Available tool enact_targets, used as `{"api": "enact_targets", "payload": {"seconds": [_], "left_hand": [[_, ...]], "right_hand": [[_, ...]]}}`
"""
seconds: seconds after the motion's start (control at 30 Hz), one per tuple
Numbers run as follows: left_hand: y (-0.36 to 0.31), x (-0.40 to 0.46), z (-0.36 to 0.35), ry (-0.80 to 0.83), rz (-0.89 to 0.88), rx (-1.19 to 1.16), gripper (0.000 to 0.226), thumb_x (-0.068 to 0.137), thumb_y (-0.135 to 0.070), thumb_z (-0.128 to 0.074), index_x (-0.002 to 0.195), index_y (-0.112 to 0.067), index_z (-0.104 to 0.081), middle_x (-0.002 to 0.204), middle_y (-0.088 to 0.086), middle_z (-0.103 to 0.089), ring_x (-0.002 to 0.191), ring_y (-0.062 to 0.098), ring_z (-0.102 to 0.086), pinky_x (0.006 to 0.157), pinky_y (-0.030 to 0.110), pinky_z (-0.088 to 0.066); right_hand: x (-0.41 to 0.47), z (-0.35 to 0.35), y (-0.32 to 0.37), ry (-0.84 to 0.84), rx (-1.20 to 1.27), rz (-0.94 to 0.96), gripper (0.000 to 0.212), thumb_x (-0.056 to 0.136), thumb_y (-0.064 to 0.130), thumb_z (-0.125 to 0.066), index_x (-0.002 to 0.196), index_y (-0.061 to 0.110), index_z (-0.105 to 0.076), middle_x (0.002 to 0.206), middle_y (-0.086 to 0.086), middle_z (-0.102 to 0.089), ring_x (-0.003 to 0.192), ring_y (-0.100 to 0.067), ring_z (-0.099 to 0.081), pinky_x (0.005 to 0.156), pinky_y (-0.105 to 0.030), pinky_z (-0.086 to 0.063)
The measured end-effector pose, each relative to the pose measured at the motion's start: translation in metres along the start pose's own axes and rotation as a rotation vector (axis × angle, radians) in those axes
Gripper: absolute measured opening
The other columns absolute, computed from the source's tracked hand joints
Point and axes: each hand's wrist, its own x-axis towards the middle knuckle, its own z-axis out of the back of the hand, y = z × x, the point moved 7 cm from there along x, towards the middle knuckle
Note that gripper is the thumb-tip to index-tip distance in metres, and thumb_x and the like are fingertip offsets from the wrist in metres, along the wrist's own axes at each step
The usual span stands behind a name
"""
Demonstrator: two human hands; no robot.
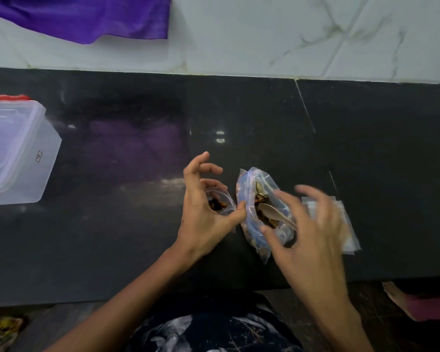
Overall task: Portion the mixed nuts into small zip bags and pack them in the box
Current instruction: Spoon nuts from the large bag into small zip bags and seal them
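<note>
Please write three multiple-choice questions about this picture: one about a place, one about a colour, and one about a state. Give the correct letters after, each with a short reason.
1. Where is the clear plastic box?
A. at the left edge of the counter
B. between the two hands
C. on the floor

2. What colour is the cloth hanging at the top left?
A. green
B. purple
C. yellow

3. In what state is the large zip bag of mixed nuts?
A. sealed and lying flat
B. empty
C. open, with a pale spoon inside

Answers:
1 A, the box stands far left on the dark counter, apart from both hands.
2 B, the fabric is plainly purple.
3 C, the bag's mouth gapes, showing nuts and the spoon, between the left hand and the right hand.
</note>
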Motion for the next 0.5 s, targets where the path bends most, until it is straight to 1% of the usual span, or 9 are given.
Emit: {"api": "enact_targets", "payload": {"seconds": [0.03,0.07,0.13,0.17,0.23,0.3,0.37,0.43,0.5], "left_hand": [[-0.002,0.000,0.004,-0.007,0.017,-0.007,0.087,0.061,-0.028,-0.081,0.127,-0.041,-0.026,0.113,-0.014,-0.046,0.086,0.011,-0.060,0.072,0.016,-0.051],[-0.004,0.001,0.009,-0.009,0.034,-0.009,0.088,0.059,-0.033,-0.080,0.126,-0.044,-0.024,0.113,-0.015,-0.045,0.087,0.010,-0.059,0.071,0.017,-0.051],[-0.007,0.002,0.017,0.005,0.071,0.014,0.090,0.055,-0.041,-0.078,0.126,-0.045,-0.024,0.114,-0.015,-0.044,0.088,0.009,-0.058,0.069,0.018,-0.052],[-0.009,0.003,0.022,0.021,0.089,0.040,0.092,0.052,-0.044,-0.078,0.126,-0.047,-0.022,0.115,-0.014,-0.043,0.090,0.008,-0.057,0.067,0.017,-0.052],[-0.011,0.004,0.030,0.066,0.126,0.079,0.096,0.049,-0.048,-0.076,0.127,-0.047,-0.020,0.116,-0.013,-0.040,0.093,0.004,-0.054,0.066,0.014,-0.051],[-0.014,0.004,0.039,0.121,0.163,0.074,0.093,0.051,-0.050,-0.073,0.128,-0.042,-0.022,0.116,-0.014,-0.040,0.096,0.000,-0.052,0.069,0.013,-0.051],[-0.013,0.005,0.052,0.153,0.238,-0.048,0.079,0.058,-0.048,-0.068,0.126,-0.041,-0.028,0.118,-0.013,-0.044,0.099,0.001,-0.055,0.073,0.018,-0.053],[-0.003,0.007,0.070,0.141,0.329,-0.252,0.066,0.063,-0.043,-0.066,0.123,-0.037,-0.038,0.120,-0.006,-0.051,0.101,0.008,-0.061,0.077,0.023,-0.054],[0.010,0.010,0.088,0.176,0.380,-0.291,0.051,0.073,-0.037,-0.068,0.120,-0.028,-0.051,0.119,-0.002,-0.061,0.104,0.014,-0.064,0.085,0.027,-0.054]], "right_hand": [[0.003,-0.010,0.014,0.095,0.152,0.062,0.056,0.072,0.039,-0.075,0.121,0.042,-0.050,0.122,0.025,-0.038,0.121,0.000,-0.032,0.101,-0.033,-0.027],[0.006,-0.020,0.027,0.184,0.298,0.098,0.053,0.073,0.037,-0.075,0.118,0.045,-0.046,0.114,0.033,-0.041,0.115,0.010,-0.036,0.099,-0.024,-0.028],[0.011,-0.034,0.045,0.264,0.513,0.113,0.052,0.076,0.024,-0.074,0.112,0.045,-0.043,0.100,0.031,-0.053,0.104,0.014,-0.049,0.089,-0.011,-0.038],[0.014,-0.040,0.052,0.289,0.591,0.099,0.050,0.077,0.018,-0.073,0.110,0.044,-0.044,0.095,0.025,-0.058,0.099,0.013,-0.054,0.085,-0.009,-0.043],[0.016,-0.048,0.062,0.301,0.724,0.070,0.044,0.081,0.010,-0.069,0.106,0.040,-0.049,0.091,0.013,-0.065,0.094,0.003,-0.062,0.082,-0.017,-0.051],[0.020,-0.054,0.068,0.282,0.864,0.037,0.034,0.084,0.004,-0.064,0.102,0.032,-0.057,0.091,0.005,-0.068,0.091,-0.005,-0.067,0.079,-0.026,-0.055],[0.027,-0.055,0.072,0.251,0.957,-0.020,0.022,0.085,0.007,-0.064,0.097,0.026,-0.062,0.088,0.004,-0.070,0.085,-0.005,-0.068,0.074,-0.023,-0.055],[0.035,-0.056,0.075,0.229,1.004,-0.066,0.016,0.084,0.013,-0.066,0.096,0.024,-0.064,0.087,0.002,-0.072,0.082,-0.005,-0.069,0.073,-0.021,-0.055],[0.042,-0.056,0.080,0.226,1.029,-0.083,0.014,0.083,0.015,-0.068,0.096,0.022,-0.066,0.089,0.001,-0.073,0.084,-0.006,-0.069,0.076,-0.022,-0.056]]}}
